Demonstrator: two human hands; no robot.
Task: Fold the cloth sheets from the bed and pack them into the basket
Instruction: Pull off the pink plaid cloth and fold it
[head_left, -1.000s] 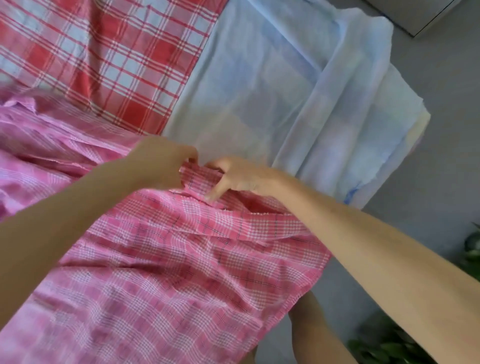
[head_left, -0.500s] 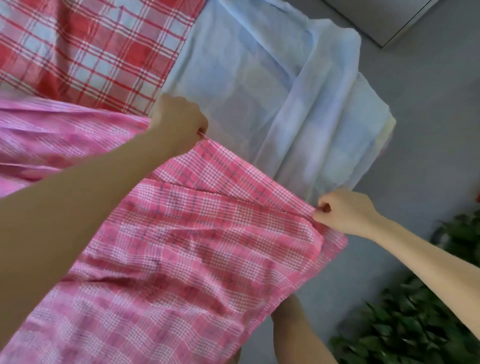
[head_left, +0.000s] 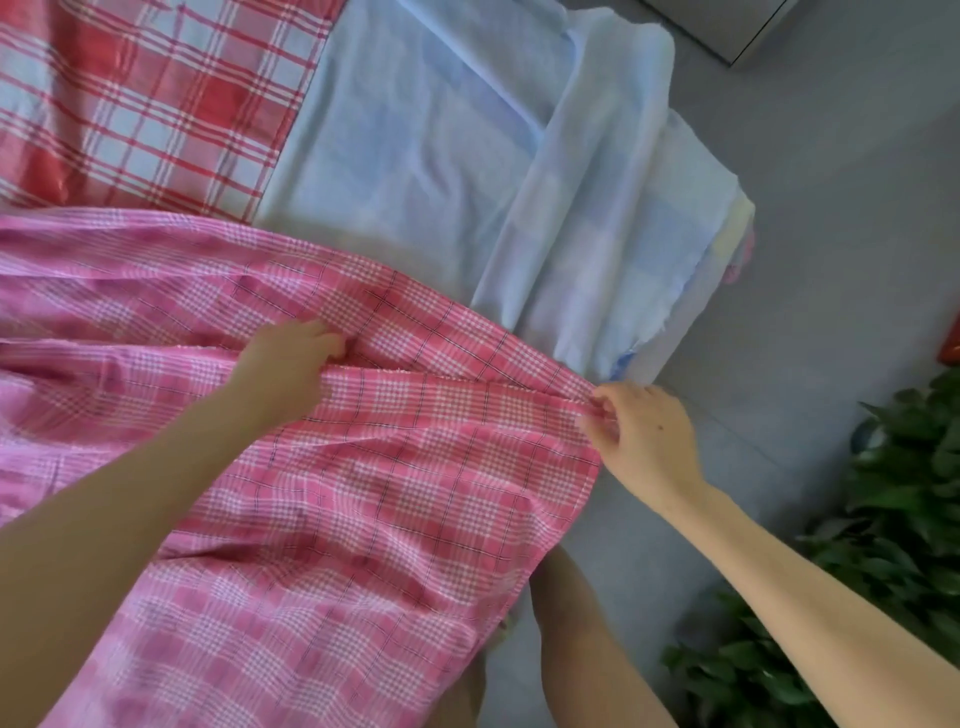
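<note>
A pink checked cloth sheet (head_left: 322, 509) lies over the near part of the bed and hangs down its front. My left hand (head_left: 283, 366) grips its upper hem near the middle, fingers curled into the fabric. My right hand (head_left: 641, 434) pinches the same hem at the sheet's right corner, so the edge runs taut between the two hands. Beyond it lie a pale blue sheet (head_left: 431, 150) with a loose fold on its right side and a red and white checked sheet (head_left: 140, 104) at the far left. No basket is in view.
Grey floor (head_left: 841, 218) runs along the right of the bed. A green leafy plant (head_left: 893, 545) stands at the lower right. A grey cabinet corner (head_left: 737, 26) shows at the top right. My bare leg (head_left: 582, 639) is below the sheet's hanging edge.
My hands, together a second ago, drew apart along the pink hem. Since then the left hand has come down and nearer, bringing the hem lower; the right still holds the corner.
</note>
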